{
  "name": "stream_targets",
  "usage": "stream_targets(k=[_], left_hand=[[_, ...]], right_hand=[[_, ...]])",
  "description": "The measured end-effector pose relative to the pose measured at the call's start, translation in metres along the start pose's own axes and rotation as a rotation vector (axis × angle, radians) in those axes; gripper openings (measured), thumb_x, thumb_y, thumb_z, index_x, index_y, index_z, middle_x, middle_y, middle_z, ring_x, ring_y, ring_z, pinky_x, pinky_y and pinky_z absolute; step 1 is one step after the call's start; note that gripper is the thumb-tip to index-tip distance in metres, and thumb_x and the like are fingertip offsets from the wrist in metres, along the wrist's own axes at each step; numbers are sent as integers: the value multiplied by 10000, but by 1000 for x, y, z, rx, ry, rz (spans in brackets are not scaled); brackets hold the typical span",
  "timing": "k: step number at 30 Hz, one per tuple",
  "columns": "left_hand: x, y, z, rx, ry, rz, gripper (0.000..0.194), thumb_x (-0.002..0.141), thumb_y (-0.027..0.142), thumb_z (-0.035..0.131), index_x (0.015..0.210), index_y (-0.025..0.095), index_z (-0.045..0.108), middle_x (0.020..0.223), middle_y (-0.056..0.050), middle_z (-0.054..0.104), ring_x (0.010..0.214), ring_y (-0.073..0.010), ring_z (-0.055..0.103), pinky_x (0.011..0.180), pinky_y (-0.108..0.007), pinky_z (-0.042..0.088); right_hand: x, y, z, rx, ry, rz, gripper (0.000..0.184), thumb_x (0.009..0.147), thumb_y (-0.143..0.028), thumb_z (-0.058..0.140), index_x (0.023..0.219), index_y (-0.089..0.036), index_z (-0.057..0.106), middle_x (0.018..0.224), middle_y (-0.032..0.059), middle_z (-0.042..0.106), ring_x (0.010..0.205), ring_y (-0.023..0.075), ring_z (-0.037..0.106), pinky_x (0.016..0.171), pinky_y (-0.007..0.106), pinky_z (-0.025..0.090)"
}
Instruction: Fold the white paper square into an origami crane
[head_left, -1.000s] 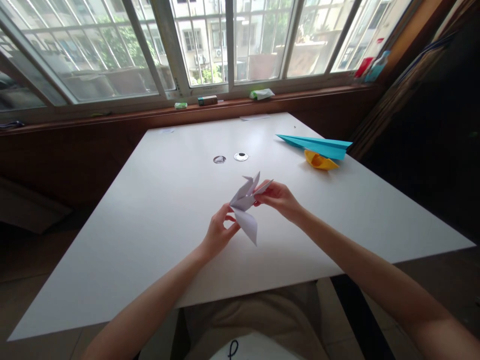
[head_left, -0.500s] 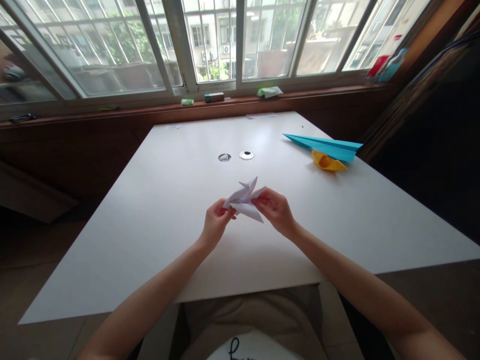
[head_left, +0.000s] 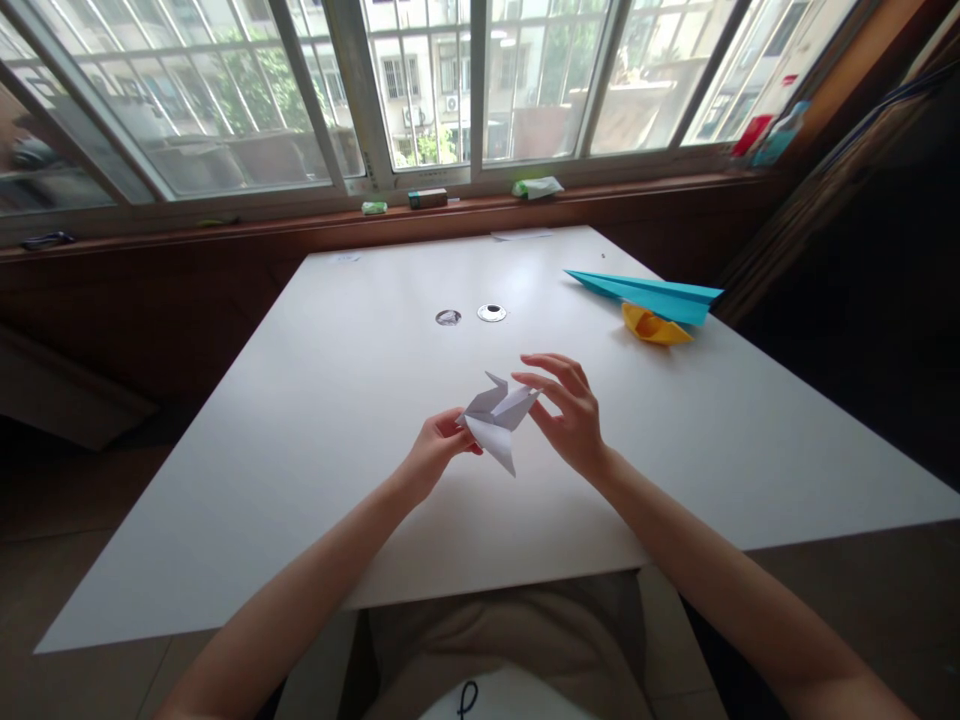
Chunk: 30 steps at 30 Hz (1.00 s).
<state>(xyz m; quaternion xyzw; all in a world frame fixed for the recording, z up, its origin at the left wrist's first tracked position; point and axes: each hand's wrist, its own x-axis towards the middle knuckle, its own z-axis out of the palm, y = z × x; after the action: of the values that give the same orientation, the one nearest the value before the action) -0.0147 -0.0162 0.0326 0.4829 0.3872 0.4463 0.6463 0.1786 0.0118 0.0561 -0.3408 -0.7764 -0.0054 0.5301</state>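
Note:
A white folded paper crane is held above the near middle of the table. My left hand pinches its left end between thumb and fingers. Pointed flaps stick out upward, to the right and down toward me. Close on the right side is my right hand, its fingers spread apart and curved around the right flap. Its thumb and fingertips are very near that flap; whether one of them touches it is hard to see.
On the white table, a blue paper plane and a yellow paper boat lie at the right. Two round grommets are set in the tabletop beyond my hands. Small packets and a box sit on the windowsill.
My right hand has loosened its pinch on the crane's right flap and spread its fingers. The crane has turned and tilted in my left hand, its lower flap now pointing more toward me.

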Motion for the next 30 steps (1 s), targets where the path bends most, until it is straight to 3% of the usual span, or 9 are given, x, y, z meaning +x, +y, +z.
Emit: stream_targets(k=[4, 8, 11, 15, 18, 21, 26, 30], left_hand=[[3, 1, -5, 50, 67, 119, 234, 651, 344, 740, 778, 157, 684, 744, -25, 636, 703, -135, 571, 687, -266, 476], [4, 10, -12, 183, 108, 380, 149, 674, 286, 727, 770, 174, 704, 848, -45, 641, 773, -150, 582, 670, -247, 473], [3, 18, -15, 271, 99, 510, 84, 698, 235, 710, 768, 188, 709, 830, -45, 641, 734, -136, 586, 627, -235, 479], [1, 21, -14, 265, -13, 537, 75, 705, 193, 705, 779, 198, 710, 817, -47, 647, 732, -139, 603, 621, -238, 500], [0, 21, -15, 266, -102, 519, 67, 725, 178, 687, 784, 202, 711, 832, -51, 654, 754, -147, 623, 639, -248, 516], [-1, 24, -16, 294, -106, 541, 76, 726, 174, 688, 790, 206, 713, 842, -55, 664, 781, -161, 640, 662, -264, 527], [-1, 32, -18, 291, -127, 538, 66, 721, 198, 695, 778, 217, 723, 835, -54, 684, 768, -165, 646, 657, -273, 525], [-1, 29, -16, 161, -79, 438, 65, 682, 242, 729, 727, 195, 723, 807, -55, 678, 769, -183, 638, 664, -288, 511]], right_hand=[[-2, 2, 1, 66, -84, 66, 168, 845, -175, 493, 835, -251, 643, 756, 36, 672, 753, 194, 586, 706, 359, 473], [-2, -1, 2, 279, -275, 405, 207, 842, -241, 467, 692, -202, 603, 571, -7, 557, 555, 138, 495, 564, 275, 387], [3, 0, 0, 625, -483, 718, 252, 819, -299, 509, 612, -170, 574, 518, -26, 484, 527, 102, 429, 546, 239, 329], [6, 8, -4, 1243, -776, 1078, 230, 771, -255, 558, 578, -138, 515, 486, -50, 369, 469, 59, 301, 485, 207, 253], [3, 15, -3, 1383, -956, 1153, 274, 773, -274, 496, 535, -156, 428, 447, -74, 240, 417, 55, 204, 441, 211, 214], [-2, 16, 0, 1482, -1087, 1184, 318, 759, -265, 465, 482, -173, 339, 428, -75, 192, 397, 51, 182, 421, 207, 202], [-5, 13, 3, 1653, -1193, 1191, 323, 744, -255, 459, 476, -173, 298, 433, -74, 163, 390, 47, 187, 411, 192, 187], [-5, 11, 1, 1745, -1203, 1182, 314, 787, -233, 442, 506, -164, 321, 447, -72, 175, 408, 51, 199, 433, 191, 200]])
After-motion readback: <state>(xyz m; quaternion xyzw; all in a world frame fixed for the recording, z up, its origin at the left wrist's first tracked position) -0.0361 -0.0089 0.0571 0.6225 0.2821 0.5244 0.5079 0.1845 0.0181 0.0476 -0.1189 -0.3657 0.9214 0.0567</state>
